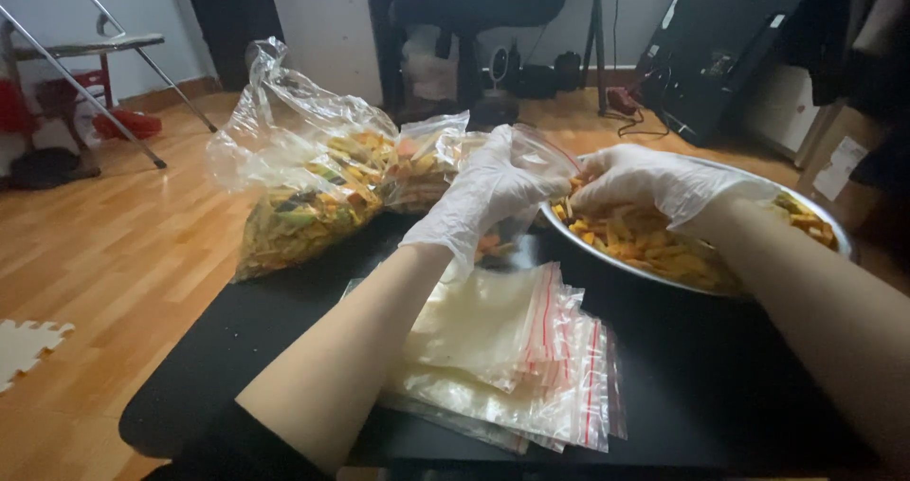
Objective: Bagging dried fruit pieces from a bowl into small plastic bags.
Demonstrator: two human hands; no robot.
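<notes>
Bowl (823, 217): sitting on the tabletop (701, 367), holding chips.
Left hand (488, 192): fingers pinching a small bag (531, 163) open at the bowl's rim.
Right hand (645, 182): fingers clenching chips (630, 239) over the bowl, beside the bag mouth.

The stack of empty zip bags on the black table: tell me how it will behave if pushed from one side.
The stack of empty zip bags would probably fan out rather than move as one, since the bags already lie offset. They look thin and limp, so edges would likely buckle. The smooth black table suggests they would slide easily.
</notes>
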